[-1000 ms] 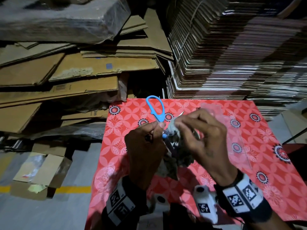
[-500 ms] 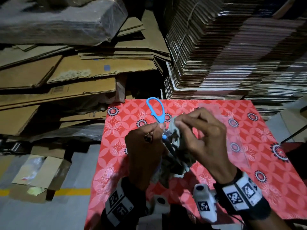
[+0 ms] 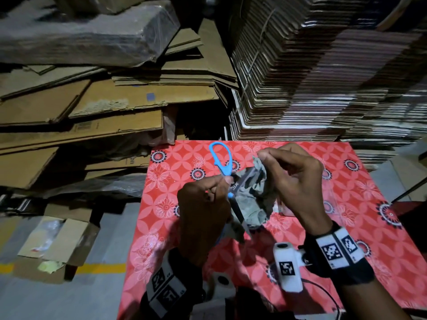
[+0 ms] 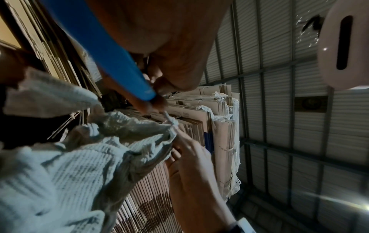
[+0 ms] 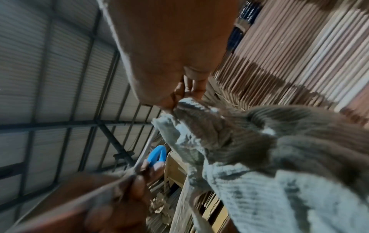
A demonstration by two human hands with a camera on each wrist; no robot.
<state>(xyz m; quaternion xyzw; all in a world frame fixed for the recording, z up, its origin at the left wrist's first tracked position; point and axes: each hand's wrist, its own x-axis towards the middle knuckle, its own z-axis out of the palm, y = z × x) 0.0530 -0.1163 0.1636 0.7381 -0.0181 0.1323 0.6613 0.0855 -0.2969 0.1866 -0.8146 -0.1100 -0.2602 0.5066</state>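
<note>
The grey cloth (image 3: 251,192) is held in the middle of the frame, over the tabletop (image 3: 369,192). The right hand (image 3: 298,181) pinches its upper corner, so this grip is clamped on the cloth. The left hand (image 3: 203,211) has its grip closed around the scissors (image 3: 226,170). The blue handle loop points to the top of the frame, and the dark blade lies against the cloth.

The far edge of the tabletop is just beside tall cardboard stacks (image 3: 312,77), so there is little room there. To the left, the grey floor (image 3: 34,296) is open. The cloth is a ribbed knit, crumpled and frayed. The tabletop cover is glossy red with flowers.
</note>
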